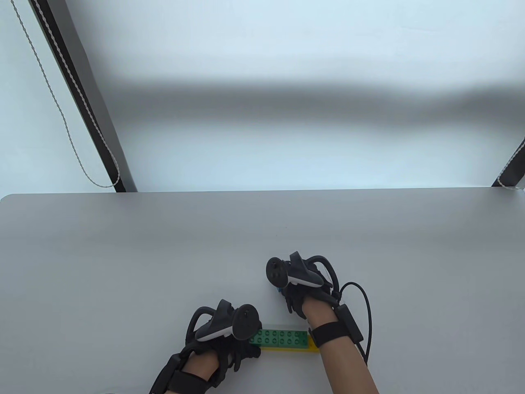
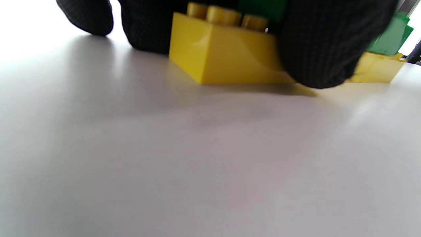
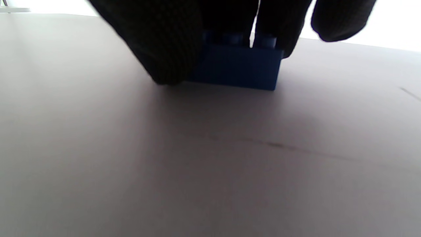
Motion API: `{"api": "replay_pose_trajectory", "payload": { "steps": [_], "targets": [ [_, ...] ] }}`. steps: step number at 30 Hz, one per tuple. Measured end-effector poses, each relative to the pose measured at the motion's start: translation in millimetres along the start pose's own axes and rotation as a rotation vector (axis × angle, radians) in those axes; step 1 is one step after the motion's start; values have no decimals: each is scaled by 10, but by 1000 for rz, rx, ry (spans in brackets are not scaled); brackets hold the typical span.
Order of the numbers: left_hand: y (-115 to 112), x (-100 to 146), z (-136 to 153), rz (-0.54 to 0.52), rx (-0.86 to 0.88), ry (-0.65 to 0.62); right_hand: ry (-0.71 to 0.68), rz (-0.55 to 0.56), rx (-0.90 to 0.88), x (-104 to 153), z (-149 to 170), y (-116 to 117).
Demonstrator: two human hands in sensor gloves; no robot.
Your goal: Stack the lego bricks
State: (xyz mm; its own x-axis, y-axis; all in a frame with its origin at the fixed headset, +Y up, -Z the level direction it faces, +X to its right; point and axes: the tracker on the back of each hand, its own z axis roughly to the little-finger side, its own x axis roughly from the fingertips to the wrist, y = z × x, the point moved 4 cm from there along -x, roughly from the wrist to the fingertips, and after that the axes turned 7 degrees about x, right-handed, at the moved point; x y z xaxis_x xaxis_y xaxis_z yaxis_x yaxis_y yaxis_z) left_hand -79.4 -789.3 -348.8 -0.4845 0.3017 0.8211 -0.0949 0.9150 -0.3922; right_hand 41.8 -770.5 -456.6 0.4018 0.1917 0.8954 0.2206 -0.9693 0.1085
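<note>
A long yellow brick (image 1: 287, 349) lies on the table near the front edge, with green bricks (image 1: 281, 338) stacked on top of it. My left hand (image 1: 229, 340) holds the left end of this stack; in the left wrist view its fingers (image 2: 325, 49) press on the yellow brick (image 2: 227, 56) and the green brick (image 2: 389, 38). My right hand (image 1: 297, 293) is farther back and to the right. In the right wrist view its fingers (image 3: 164, 42) grip a blue brick (image 3: 240, 65) that sits on the table.
The grey table (image 1: 123, 254) stretches wide to the left, right and back. Its far edge (image 1: 262, 192) runs across the middle of the table view. A dark frame bar with a cord (image 1: 82, 102) stands beyond the back left.
</note>
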Motion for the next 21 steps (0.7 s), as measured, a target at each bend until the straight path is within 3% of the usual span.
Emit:
{"api": "replay_pose_trajectory", "payload": {
  "steps": [14, 21],
  "targets": [
    [0, 0, 0, 0, 0, 0, -13, 5, 48, 0, -17, 1],
    [-3, 2, -4, -3, -2, 1, -34, 33, 35, 94, -29, -132]
  ]
}}
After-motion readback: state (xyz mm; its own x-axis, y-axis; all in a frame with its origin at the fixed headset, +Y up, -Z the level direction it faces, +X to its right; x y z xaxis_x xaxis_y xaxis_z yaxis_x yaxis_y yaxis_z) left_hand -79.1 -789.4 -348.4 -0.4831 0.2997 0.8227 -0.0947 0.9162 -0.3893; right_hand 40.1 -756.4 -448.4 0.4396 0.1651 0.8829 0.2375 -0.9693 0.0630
